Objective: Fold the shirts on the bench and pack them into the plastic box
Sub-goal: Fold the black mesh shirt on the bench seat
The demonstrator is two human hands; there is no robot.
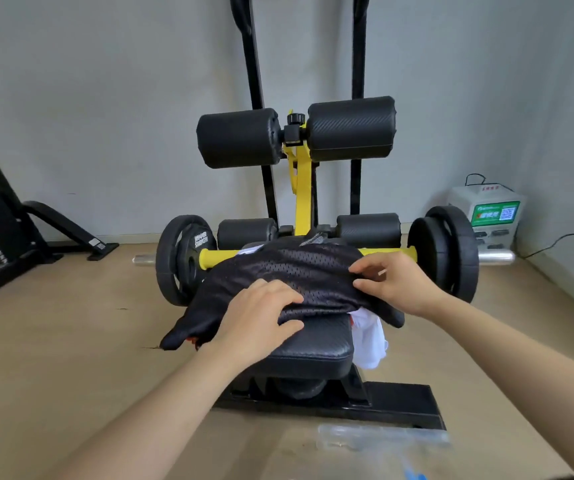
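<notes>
While a black mesh shirt (pixel 289 275) lies draped across the padded black bench (pixel 316 344), both hands rest on it. Spread open, the left hand (pixel 254 317) presses flat on the near left part. At the right edge, the right hand (pixel 393 282) pinches the fabric between thumb and fingers. Beneath, a white shirt (pixel 368 336) hangs off the bench's right side. A clear plastic box (pixel 382 438) sits on the floor nearby. Behind stand black weight plates (pixel 443 254) on a yellow bar (pixel 387 252).
</notes>
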